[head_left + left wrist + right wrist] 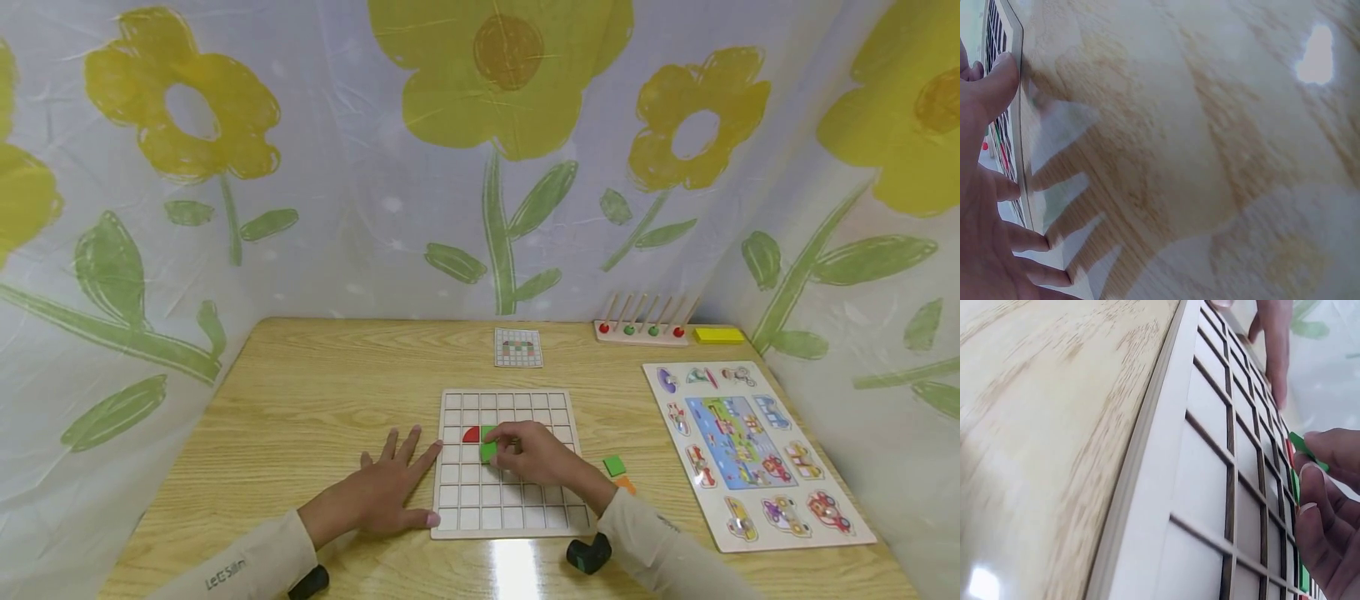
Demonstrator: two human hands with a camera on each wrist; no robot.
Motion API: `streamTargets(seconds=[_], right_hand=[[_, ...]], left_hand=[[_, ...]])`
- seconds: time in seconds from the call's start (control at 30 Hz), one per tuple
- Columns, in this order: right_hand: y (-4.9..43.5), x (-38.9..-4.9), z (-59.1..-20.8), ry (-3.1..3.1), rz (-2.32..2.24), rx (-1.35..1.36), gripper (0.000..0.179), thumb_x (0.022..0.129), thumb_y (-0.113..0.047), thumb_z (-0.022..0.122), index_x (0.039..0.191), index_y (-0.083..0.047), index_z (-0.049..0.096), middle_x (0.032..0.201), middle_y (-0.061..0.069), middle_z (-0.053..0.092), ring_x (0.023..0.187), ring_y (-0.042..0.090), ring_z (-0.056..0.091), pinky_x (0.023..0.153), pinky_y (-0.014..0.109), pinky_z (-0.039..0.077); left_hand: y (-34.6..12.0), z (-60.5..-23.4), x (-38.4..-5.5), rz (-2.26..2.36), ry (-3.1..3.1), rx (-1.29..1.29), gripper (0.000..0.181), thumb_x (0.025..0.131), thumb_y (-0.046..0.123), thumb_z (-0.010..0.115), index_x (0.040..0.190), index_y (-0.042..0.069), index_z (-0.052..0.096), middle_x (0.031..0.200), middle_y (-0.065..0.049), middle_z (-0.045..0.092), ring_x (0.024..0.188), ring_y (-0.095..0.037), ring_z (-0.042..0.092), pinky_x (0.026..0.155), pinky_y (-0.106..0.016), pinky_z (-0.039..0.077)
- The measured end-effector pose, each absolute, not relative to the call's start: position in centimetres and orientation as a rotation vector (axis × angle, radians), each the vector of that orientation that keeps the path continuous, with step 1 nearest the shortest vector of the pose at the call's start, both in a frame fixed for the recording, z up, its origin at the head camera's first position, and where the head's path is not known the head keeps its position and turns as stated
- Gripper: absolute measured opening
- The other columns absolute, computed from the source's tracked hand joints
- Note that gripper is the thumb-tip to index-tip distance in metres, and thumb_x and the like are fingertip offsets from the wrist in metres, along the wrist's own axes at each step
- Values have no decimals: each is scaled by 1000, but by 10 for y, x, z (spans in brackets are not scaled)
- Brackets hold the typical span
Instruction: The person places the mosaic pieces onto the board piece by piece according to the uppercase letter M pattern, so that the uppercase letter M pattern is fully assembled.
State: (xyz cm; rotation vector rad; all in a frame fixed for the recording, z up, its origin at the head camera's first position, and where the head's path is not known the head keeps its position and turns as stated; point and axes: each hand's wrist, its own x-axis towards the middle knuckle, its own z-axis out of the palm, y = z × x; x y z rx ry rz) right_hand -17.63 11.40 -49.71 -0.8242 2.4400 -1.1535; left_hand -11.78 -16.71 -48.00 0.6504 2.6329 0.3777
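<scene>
A wooden grid board [510, 521] lies on the table, with a red quarter-round piece [471, 434] in one of its cells. My right hand [536, 454] is over the middle of the board and pinches a small green tile [1307, 452] between thumb and fingers, tilted above the grid. More green [1295, 486] shows in the cells beneath, partly hidden by the fingers. My left hand [382, 492] rests with fingers spread at the board's left edge, its thumb touching the near left corner. In the left wrist view, the left hand [988, 206] holds nothing.
Right of the board lie a loose green tile [614, 465] and an orange piece [625, 483]. A pattern card [517, 361] lies behind the board. Farther right are a picture puzzle [750, 521], a peg rack with beads [641, 336] and a yellow block [718, 336].
</scene>
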Motion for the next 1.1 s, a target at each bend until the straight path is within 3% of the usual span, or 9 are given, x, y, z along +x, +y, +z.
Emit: streamTargets(seconds=[0.27,0.87,1.1], right_hand=[[104,-178,-496,2457,-1123,-765,24,93,-16,72,117,-15,72,85,-9,64,69,3,52,64,20,45],[85,-181,-499,2454,-1106,-741,24,92,-15,74,115,-12,73,79,-10,64,71,4,54,73,22,46],[82,-180,-499,2472,-1065,-720,24,91,-15,74,115,-13,74,77,-9,62,70,4,53,70,22,45]], left_hand=[[-167,-482,-119,373,2635,656,100,86,73,59,162,21,19,165,-27,11,147,-60,12,98,-84,26],[-167,-482,-120,335,2631,652,101,87,74,57,163,22,16,166,-26,9,147,-59,11,99,-83,27],[-167,-481,-119,342,2635,647,101,86,74,58,162,22,18,166,-26,11,147,-60,12,98,-83,27]])
